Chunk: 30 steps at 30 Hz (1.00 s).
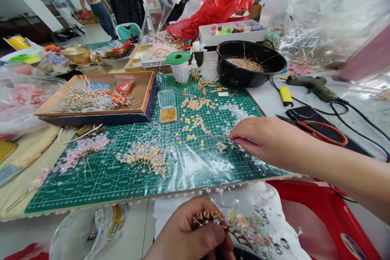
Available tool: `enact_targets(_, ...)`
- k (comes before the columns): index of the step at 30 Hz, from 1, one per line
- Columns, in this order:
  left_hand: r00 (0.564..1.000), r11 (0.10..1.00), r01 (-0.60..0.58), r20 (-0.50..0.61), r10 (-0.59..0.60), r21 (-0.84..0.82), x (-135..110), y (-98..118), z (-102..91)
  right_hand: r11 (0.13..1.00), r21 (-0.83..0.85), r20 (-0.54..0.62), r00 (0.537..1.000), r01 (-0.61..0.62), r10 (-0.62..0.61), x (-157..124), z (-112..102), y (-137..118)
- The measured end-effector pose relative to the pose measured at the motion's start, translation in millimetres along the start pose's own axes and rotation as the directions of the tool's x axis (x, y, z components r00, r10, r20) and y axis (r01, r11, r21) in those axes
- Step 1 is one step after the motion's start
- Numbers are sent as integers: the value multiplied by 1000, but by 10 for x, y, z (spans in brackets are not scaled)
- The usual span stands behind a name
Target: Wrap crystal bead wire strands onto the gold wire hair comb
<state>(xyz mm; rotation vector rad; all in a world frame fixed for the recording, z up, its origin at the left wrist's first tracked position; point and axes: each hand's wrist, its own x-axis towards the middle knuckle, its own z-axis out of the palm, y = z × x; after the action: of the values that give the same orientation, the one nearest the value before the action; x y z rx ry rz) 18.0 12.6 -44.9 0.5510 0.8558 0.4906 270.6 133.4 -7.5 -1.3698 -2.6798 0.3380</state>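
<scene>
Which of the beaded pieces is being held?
The beaded piece in the left hand, in front of the mat. The pink piece and the clear-and-yellow piece lie on the mat.

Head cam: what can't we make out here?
All in the head view:
Left hand: the part of the beaded piece inside its grip, hidden by thumb and fingers.
Right hand: what it pinches, if anything; too small, partly hidden by the hand itself.
Black basin: its floor, hidden by straw-coloured strands.
Clear container: its lower part, cut off by the bottom edge.
</scene>
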Motion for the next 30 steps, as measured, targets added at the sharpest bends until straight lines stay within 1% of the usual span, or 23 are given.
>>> enact_targets(2, 1000, 1000, 7, 11, -7, -10, 8, -9, -18, 1000, -24, 12, 1000, -17, 17, 12, 35, 13)
enact_targets(5, 999, 1000, 27, 22, -27, -15, 5, -8, -39, 996, -48, 17, 997, -81, 82, 35, 66, 98)
enact_targets(9, 999, 999, 47, 16, -47, -6, -9, 5, -56, 981, -49, -3, 982, -189, 190, 57, 15, 244)
enact_targets(11, 999, 999, 43, 16, -43, -10, -10, 9, -56, 975, -43, -4, 976, -219, 219, 68, -24, 283)
enact_targets(14, 999, 999, 46, 21, -45, -13, -4, 8, -45, 983, -14, 62, 981, -183, 184, 89, -40, 258)
enact_targets(17, 998, 999, 52, 28, -52, -7, 4, 5, -26, 990, 6, 111, 984, -139, 138, 119, -4, 176)
enact_targets(21, 998, 1000, 24, 50, -24, 7, -2, 7, -3, 986, 20, 80, 984, -163, 160, 154, -19, 143)
enact_targets(23, 998, 1000, 5, 57, -7, 20, -15, 13, 6, 982, 59, 50, 983, -182, 179, 167, -92, 188)
enact_targets(26, 998, 999, -16, 68, 14, 30, -42, 25, 24, 967, 165, 18, 981, -196, 195, 183, -247, 302)
enact_targets(30, 998, 998, -28, 66, 25, 49, -88, 41, 61, 896, 354, 7, 959, -267, 283, 193, -422, 416)
